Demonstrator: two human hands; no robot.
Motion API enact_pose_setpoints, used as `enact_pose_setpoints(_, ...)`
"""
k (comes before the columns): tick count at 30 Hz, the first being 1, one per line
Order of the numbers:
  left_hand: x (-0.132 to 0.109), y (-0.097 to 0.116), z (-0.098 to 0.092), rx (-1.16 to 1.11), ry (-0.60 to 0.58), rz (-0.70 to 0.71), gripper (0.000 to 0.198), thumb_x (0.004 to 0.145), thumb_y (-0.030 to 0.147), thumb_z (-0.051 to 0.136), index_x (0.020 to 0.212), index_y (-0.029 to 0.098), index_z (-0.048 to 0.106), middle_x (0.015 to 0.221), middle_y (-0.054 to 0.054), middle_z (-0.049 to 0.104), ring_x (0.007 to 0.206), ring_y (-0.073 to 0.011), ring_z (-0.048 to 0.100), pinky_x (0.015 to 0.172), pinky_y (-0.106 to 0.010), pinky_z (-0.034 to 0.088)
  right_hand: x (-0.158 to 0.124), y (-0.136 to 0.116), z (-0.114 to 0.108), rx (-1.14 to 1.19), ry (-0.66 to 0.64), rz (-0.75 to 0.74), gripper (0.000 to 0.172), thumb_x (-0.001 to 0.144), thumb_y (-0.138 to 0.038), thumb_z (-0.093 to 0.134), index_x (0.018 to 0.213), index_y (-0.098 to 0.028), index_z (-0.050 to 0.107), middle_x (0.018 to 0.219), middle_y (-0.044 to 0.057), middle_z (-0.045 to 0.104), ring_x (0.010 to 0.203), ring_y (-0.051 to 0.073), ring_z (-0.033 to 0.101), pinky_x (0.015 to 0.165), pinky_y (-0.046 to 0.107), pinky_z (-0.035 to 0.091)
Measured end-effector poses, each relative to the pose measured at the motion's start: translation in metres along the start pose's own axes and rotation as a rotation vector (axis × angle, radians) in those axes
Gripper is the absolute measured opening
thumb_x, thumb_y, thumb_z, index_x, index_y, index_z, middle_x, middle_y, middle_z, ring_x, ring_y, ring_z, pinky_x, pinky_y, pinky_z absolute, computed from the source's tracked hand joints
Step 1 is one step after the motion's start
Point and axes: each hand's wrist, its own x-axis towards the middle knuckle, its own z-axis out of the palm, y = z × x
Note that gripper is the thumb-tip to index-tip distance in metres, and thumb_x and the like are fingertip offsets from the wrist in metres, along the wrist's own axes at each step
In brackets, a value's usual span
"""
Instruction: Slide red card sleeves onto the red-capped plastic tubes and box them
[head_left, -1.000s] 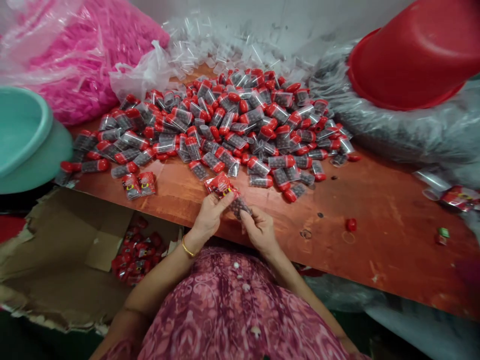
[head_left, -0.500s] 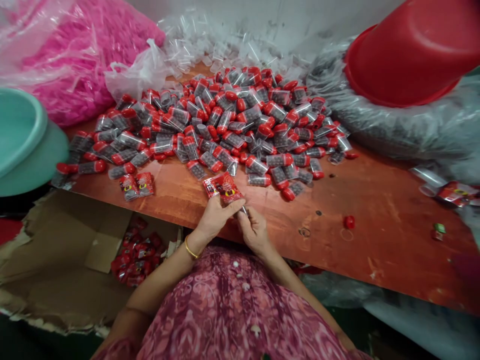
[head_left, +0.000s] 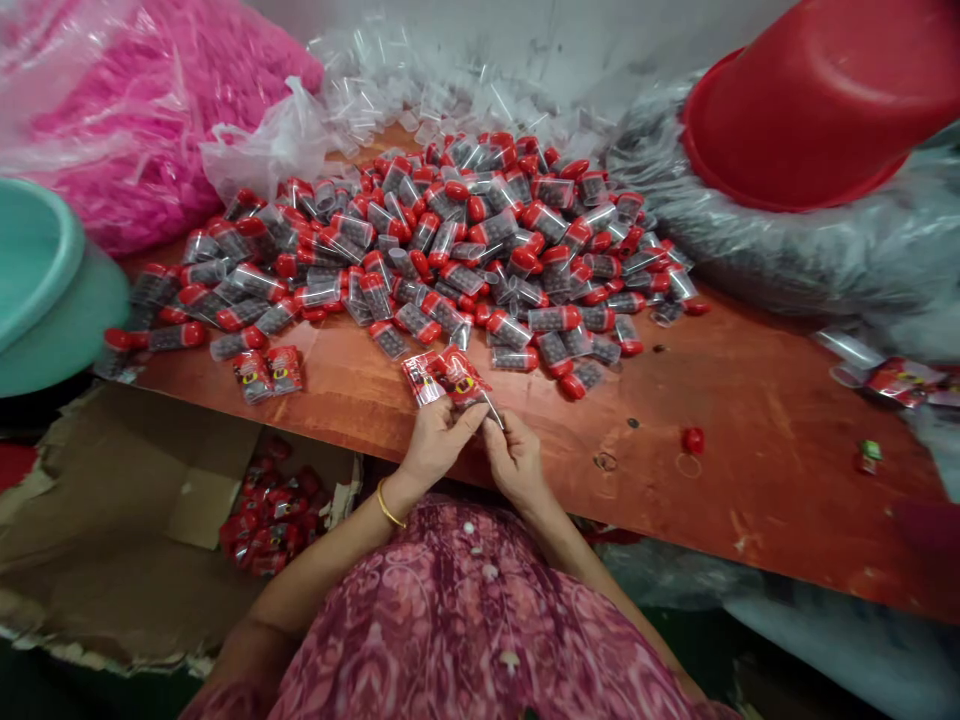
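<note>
Near the table's front edge my left hand point(head_left: 437, 440) is closed on red printed packets point(head_left: 459, 376), thumb on top. Beside it, my right hand point(head_left: 516, 458) pinches the lower right corner of the same packets, where a dark part shows. Two more red packets point(head_left: 268, 374) lie side by side on the table to the left. Just beyond my hands spreads a large pile of clear tubes with red caps point(head_left: 450, 240) and dark contents.
A green basin point(head_left: 60, 290) and a pink-filled bag point(head_left: 150, 130) stand left. Below, a cardboard box point(head_left: 127, 520) holds red packets. A red bucket point(head_left: 810, 110) rests on a plastic bag at right. A loose red cap point(head_left: 694, 440) lies on the table point(head_left: 795, 480).
The packets in my hands have tilted and fanned apart slightly, showing more of the dark part. My right hand has shifted a little to the right. The whole view has moved slightly.
</note>
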Motion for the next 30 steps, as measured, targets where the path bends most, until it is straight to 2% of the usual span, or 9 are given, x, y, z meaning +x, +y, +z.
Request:
enact_pose_setpoints(3, 0.003, 0.001, -0.002, -0.131, -0.050, -0.030, 0.041, 0.058, 0.050, 0.075, 0.075, 0.013, 0.069, 0.073, -0.006, 0.071, 0.068, -0.0169, 0.065, 0.068, -0.028, 0.051, 0.002, -0.001, -0.003, -0.112, -0.047, -0.080, 0.022, 0.088, -0.031, 0.043, 0.071, -0.019, 0.051, 0.061, -0.002, 0.050, 0.055, 0.010, 0.046, 0.053, 0.023, 0.037)
enact_pose_setpoints(6, 0.007, 0.002, -0.001, -0.211, 0.001, -0.029, 0.041, 0.061, 0.051, 0.073, 0.074, 0.013, 0.068, 0.070, -0.006, 0.071, 0.067, -0.0175, 0.066, 0.069, -0.030, 0.052, 0.002, 0.001, -0.001, -0.144, -0.077, -0.103, 0.019, 0.087, -0.029, 0.044, 0.073, -0.019, 0.052, 0.063, -0.001, 0.053, 0.055, 0.011, 0.048, 0.053, 0.023, 0.038)
enact_pose_setpoints(9, 0.007, 0.004, 0.003, -0.142, 0.013, -0.031, 0.032, 0.061, 0.042, 0.075, 0.071, 0.013, 0.067, 0.068, -0.005, 0.071, 0.067, -0.0166, 0.065, 0.070, -0.029, 0.051, -0.002, 0.006, 0.004, -0.052, -0.054, -0.081, 0.019, 0.089, -0.030, 0.043, 0.077, -0.019, 0.053, 0.064, -0.001, 0.055, 0.055, 0.011, 0.049, 0.053, 0.022, 0.039)
enact_pose_setpoints(16, -0.001, 0.007, 0.006, 0.094, -0.110, 0.002, 0.028, 0.065, 0.034, 0.073, 0.081, 0.012, 0.068, 0.084, -0.007, 0.072, 0.080, -0.0186, 0.065, 0.081, -0.032, 0.050, -0.008, 0.011, 0.014, 0.180, -0.026, 0.002, 0.032, 0.092, -0.042, 0.037, 0.084, -0.019, 0.058, 0.071, 0.001, 0.060, 0.063, 0.013, 0.055, 0.061, 0.026, 0.046)
enact_pose_setpoints(22, 0.007, 0.003, -0.006, 0.089, -0.060, 0.167, 0.037, 0.077, 0.047, 0.061, 0.089, 0.012, 0.067, 0.085, -0.008, 0.071, 0.082, -0.0192, 0.066, 0.079, -0.031, 0.051, 0.003, 0.016, -0.001, 0.021, -0.133, -0.048, 0.032, 0.092, -0.041, 0.037, 0.076, -0.020, 0.054, 0.063, -0.001, 0.052, 0.056, 0.012, 0.049, 0.054, 0.025, 0.043)
enact_pose_setpoints(24, 0.010, -0.001, -0.009, 0.221, -0.094, 0.254, 0.035, 0.077, 0.044, 0.062, 0.092, 0.013, 0.067, 0.091, -0.009, 0.072, 0.086, -0.0195, 0.066, 0.082, -0.032, 0.051, 0.009, 0.019, -0.012, -0.137, -0.138, -0.116, 0.028, 0.092, -0.039, 0.039, 0.085, -0.019, 0.058, 0.072, 0.003, 0.059, 0.067, 0.016, 0.055, 0.063, 0.030, 0.048)
enact_pose_setpoints(26, 0.012, -0.007, -0.010, 0.366, -0.158, 0.339, 0.033, 0.079, 0.040, 0.062, 0.099, 0.014, 0.066, 0.102, -0.010, 0.071, 0.096, -0.0207, 0.065, 0.089, -0.034, 0.049, 0.015, 0.021, -0.026, -0.297, -0.120, -0.189, 0.026, 0.089, -0.038, 0.045, 0.102, -0.019, 0.059, 0.094, 0.009, 0.064, 0.089, 0.022, 0.059, 0.079, 0.038, 0.048)
enact_pose_setpoints(28, 0.014, -0.013, -0.010, 0.472, -0.211, 0.417, 0.033, 0.082, 0.036, 0.058, 0.107, 0.015, 0.064, 0.116, -0.012, 0.065, 0.111, -0.0224, 0.059, 0.098, -0.037, 0.044, 0.020, 0.023, -0.041, -0.385, -0.131, -0.239, 0.036, 0.086, -0.038, 0.052, 0.118, -0.021, 0.053, 0.113, 0.011, 0.061, 0.106, 0.025, 0.055, 0.090, 0.043, 0.044)
enact_pose_setpoints(30, 0.016, -0.019, -0.011, 0.538, -0.252, 0.489, 0.033, 0.085, 0.035, 0.054, 0.110, 0.015, 0.062, 0.125, -0.014, 0.060, 0.121, -0.0230, 0.052, 0.103, -0.039, 0.040, 0.023, 0.026, -0.053, -0.394, -0.178, -0.273, 0.043, 0.086, -0.039, 0.055, 0.126, -0.024, 0.049, 0.119, 0.010, 0.060, 0.109, 0.024, 0.055, 0.093, 0.043, 0.043)
